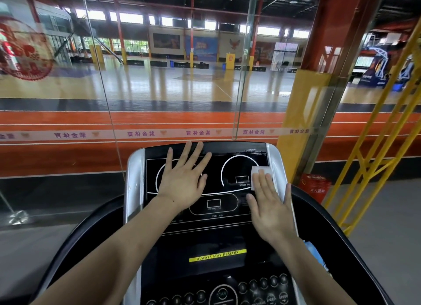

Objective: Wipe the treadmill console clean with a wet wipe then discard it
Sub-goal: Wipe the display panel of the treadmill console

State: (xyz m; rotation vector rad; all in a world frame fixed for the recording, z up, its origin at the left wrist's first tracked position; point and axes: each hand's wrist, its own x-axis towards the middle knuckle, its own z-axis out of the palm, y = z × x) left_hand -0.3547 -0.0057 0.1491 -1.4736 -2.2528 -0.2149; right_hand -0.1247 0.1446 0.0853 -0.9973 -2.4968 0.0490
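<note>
The black treadmill console (218, 204) with silver side trim fills the lower middle of the head view. My left hand (182, 179) lies flat on its upper left display, fingers spread, holding nothing. My right hand (271, 209) lies flat on the right side of the display and presses a white wet wipe (262, 171) against the panel. The wipe shows beyond my fingertips, next to the silver right trim; the rest of it is hidden under my palm.
A glass wall (159, 99) stands just behind the console. A red bucket (315, 187) sits on the floor to the right, beside yellow railings (373, 159). A blue packet (315, 252) rests by the console's right edge. Round buttons (223, 293) line the console's bottom.
</note>
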